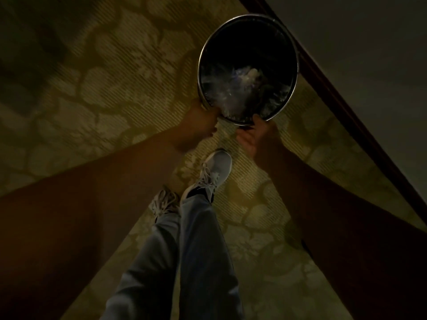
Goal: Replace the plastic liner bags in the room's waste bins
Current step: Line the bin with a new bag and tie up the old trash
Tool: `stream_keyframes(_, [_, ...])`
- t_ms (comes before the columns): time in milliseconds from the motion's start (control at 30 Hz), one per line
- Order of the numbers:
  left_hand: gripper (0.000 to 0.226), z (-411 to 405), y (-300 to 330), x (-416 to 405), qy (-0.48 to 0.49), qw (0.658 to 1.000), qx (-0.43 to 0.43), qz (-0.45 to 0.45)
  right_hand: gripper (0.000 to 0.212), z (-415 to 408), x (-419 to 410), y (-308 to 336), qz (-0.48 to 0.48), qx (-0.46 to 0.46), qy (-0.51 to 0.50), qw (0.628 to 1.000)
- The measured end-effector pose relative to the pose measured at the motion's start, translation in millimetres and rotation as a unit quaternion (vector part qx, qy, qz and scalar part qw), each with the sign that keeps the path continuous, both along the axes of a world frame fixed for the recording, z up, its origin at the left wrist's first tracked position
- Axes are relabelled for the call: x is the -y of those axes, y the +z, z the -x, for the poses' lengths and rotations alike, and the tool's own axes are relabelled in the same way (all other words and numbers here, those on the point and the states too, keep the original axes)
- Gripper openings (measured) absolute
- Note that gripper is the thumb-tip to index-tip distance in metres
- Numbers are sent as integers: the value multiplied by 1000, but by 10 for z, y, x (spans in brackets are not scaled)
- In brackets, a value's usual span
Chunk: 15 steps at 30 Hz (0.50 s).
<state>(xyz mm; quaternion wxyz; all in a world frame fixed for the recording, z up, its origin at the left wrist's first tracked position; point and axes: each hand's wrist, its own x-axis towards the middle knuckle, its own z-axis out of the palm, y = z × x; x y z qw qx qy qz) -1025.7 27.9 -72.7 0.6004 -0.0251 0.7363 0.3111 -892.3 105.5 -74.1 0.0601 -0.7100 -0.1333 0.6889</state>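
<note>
Head view: both hands' fingers (246, 137) at bin (248, 26) near rim

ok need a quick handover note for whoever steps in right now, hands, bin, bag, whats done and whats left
Left hand: at the near-left rim of the waste bin; blurred, so the grip can't be judged.
Right hand: fingers curled on the near rim.
Bin: round, metal-rimmed, by the dark baseboard on the patterned carpet, just ahead of the white shoe.
Liner bag: clear plastic inside, crumpled toward the bottom.
Done: a bag is in the bin; old or new can't be told.
Left: probably finish this liner, then the other bins.
</note>
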Motion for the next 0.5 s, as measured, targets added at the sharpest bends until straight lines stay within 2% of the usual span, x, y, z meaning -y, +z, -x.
stream_keyframes(33, [6, 11, -6, -54, 1, 1000, -14, -11, 40, -19, -37, -44, -4, -13, -17, 1000])
stream_keyframes(100, [21, 18, -76, -125, -2, 999, -40, -25, 38, -41, -66, -114, -18, -14, -6, 1000])
stream_keyframes(200, [19, 17, -139, -152, -5, 998, -66, -20, 27, -40, -23, -208, -79, 21, 37, 996])
stream_keyframes(333, [11, 32, -85, -187, 12, 997, -82, -7, 37, 16, 19, -270, -139, 65, 56, 987])
stream_keyframes(500, [13, 87, 87, -184, -19, 992, -124, -13, 39, 51, 51, -112, -141, 82, 73, 984])
